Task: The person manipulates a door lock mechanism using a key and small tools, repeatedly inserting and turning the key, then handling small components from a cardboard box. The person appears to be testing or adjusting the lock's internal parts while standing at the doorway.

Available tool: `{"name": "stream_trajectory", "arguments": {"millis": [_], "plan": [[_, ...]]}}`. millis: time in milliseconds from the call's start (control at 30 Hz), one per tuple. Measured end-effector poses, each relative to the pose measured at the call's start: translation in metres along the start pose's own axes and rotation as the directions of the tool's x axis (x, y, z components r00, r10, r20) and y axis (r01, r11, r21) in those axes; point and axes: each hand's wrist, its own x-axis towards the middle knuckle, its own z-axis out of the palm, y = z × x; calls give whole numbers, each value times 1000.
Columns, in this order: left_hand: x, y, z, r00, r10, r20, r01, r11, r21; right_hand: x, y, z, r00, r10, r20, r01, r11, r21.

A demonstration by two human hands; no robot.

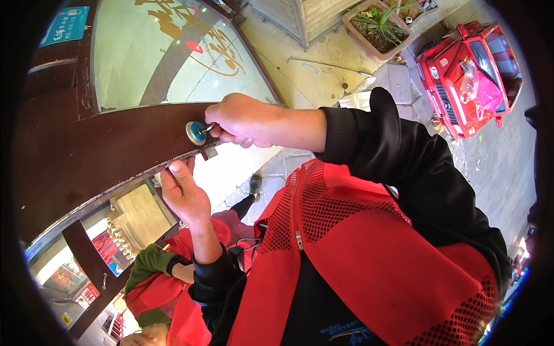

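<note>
Hands at a door lock, seen by an onlooker close by. The lock (195, 133) sits on a dark brown door (115, 141) near its edge, just left of the right hand (238, 121) and above the left hand (186, 193) in the head view. The right hand is pinched on a slim metal key (210, 127), which points into the lock's middle. The left hand, apart from the right, touches the door's edge; whether it grips, I cannot tell. The lock is round, blue-faced and pale-rimmed.
</note>
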Motion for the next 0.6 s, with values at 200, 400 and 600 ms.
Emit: {"name": "stream_trajectory", "arguments": {"millis": [200,400,600], "plan": [[-1,1,1,1000,-9,-11,9,1000,19,-18,16,-10,553,-828,93,609,325,-724],[0,3,1,999,-32,-6,33,998,56,-8,19,-12,595,-791,145,600,317,-735],[-1,5,2,999,-46,-12,47,997,65,-5,22,4,581,-812,-61,580,466,-668]]}}
